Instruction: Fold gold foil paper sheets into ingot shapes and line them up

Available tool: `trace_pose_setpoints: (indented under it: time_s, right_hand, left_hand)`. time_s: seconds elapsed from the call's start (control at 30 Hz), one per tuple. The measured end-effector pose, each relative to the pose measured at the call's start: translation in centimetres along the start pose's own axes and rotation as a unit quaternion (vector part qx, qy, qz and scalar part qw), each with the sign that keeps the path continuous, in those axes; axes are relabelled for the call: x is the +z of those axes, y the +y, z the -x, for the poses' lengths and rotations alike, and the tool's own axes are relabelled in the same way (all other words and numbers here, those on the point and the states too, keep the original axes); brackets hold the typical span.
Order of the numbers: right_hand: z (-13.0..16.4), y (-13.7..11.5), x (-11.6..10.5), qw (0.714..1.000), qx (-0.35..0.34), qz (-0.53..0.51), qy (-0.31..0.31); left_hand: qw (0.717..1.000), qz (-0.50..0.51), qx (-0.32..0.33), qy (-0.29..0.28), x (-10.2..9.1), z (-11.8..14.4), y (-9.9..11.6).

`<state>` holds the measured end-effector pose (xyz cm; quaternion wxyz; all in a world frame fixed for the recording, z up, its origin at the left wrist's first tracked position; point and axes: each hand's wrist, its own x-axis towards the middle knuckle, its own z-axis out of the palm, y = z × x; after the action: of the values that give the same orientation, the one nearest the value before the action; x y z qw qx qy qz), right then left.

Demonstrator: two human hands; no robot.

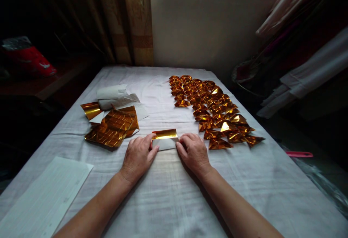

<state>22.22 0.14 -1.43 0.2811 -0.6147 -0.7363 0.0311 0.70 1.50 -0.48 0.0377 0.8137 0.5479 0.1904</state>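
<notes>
A small sheet of gold foil paper (164,144) lies between my hands on the white cloth, its near part folded over so the pale back shows below a shiny gold strip. My left hand (139,154) pinches its left end, thumb on the pale fold. At the opposite end, my right hand (194,151) grips the right edge with thumb and curled fingers. Left of them rests a pile of flat gold foil sheets (112,127) with crease lines. Rows of folded gold foil ingots (212,111) cover the right side of the table.
Crumpled white paper (114,94) sits behind the foil pile. A long pale sheet (46,198) lies at the near left of the cloth-covered table (168,201). Beyond the left edge stands a red bag (28,60). Clothes (318,71) hang at the right, above a pink handle (299,154).
</notes>
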Motion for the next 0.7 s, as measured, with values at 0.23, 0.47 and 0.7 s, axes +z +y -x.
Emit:
trace_pose_setpoints:
  time_s: [0.23, 0.47, 0.7]
  right_hand:
    - [0.2, -0.1, 0.3, 1.0, 0.005, 0.025, 0.009]
    - [0.4, 0.3, 0.9, 0.999, 0.011, 0.031, 0.017]
    - [0.9, -0.6, -0.3, 0.99, -0.138, 0.016, 0.025]
  left_hand:
    - [0.991, -0.037, 0.109, 0.069, 0.0, 1.2, 0.9]
    - [0.985, -0.004, 0.172, -0.01, 0.2, 2.5, 1.8]
    - [0.987, 0.001, 0.164, -0.004, 0.5, 2.6, 1.8]
